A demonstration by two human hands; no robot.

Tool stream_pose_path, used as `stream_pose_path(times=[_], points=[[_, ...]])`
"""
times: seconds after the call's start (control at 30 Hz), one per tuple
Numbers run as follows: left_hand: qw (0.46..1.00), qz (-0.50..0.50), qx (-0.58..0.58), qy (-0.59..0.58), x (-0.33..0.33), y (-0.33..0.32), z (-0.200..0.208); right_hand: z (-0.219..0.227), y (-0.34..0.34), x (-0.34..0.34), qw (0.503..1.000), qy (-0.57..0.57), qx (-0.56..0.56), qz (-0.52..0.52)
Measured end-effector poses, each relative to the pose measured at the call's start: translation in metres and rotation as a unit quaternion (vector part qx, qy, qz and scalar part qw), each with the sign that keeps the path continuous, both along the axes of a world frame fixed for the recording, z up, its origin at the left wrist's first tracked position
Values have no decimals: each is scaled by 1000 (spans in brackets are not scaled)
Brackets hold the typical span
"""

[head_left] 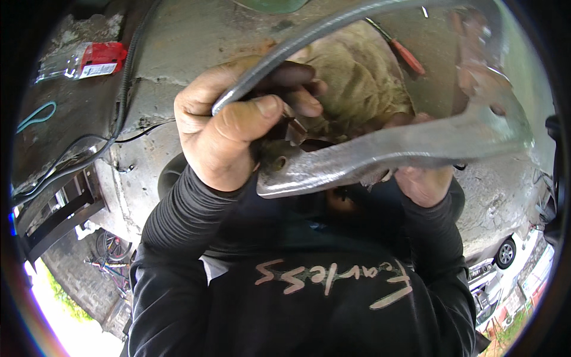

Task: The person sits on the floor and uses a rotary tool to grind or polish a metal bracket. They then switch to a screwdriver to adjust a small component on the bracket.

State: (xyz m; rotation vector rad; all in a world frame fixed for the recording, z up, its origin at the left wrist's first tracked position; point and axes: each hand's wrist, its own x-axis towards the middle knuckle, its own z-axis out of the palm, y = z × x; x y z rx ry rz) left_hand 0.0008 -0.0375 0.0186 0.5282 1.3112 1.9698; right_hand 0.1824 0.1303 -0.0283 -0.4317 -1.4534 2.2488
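Note:
A large curved moulded cover [380,146], shiny grey at the rim and see-through over its middle, fills the space before my chest. It looks like a headlight lens. My left hand [220,125] is closed around its left end, thumb and fingers bent inward. By my left fingertips is a small shiny brownish piece [295,130]; whether I pinch it or it belongs to the cover, I cannot tell. A round hole [279,163] pierces the near left corner. My right hand [423,183] grips the lower edge from behind, its fingers partly hidden by the cover.
Beyond the cover lie a crumpled tan cloth [357,65] and a red-handled screwdriver [404,55] on the stained concrete floor [208,35]. At far left are a clear bottle [83,61] with a red label, a black corrugated hose [126,77] and a teal cord [37,116].

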Motion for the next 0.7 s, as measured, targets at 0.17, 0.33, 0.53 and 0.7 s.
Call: stream_pose_path(times=[0.17, 0.33, 0.53, 0.7], points=[[999, -6, 2, -34, -2, 11, -10, 10, -9, -24, 999, 18, 4, 32], [998, -3, -55, 5, 2, 15, -10, 8, -17, -25, 993, 4, -101, 59], [999, -20, 22, -26, 8, 18, -9, 2, -19, -23, 998, 0, 14, 61], [998, -64, -19, -4, 10, 14, -2, 12, -22, -18, 967, -75, 234, 64]])
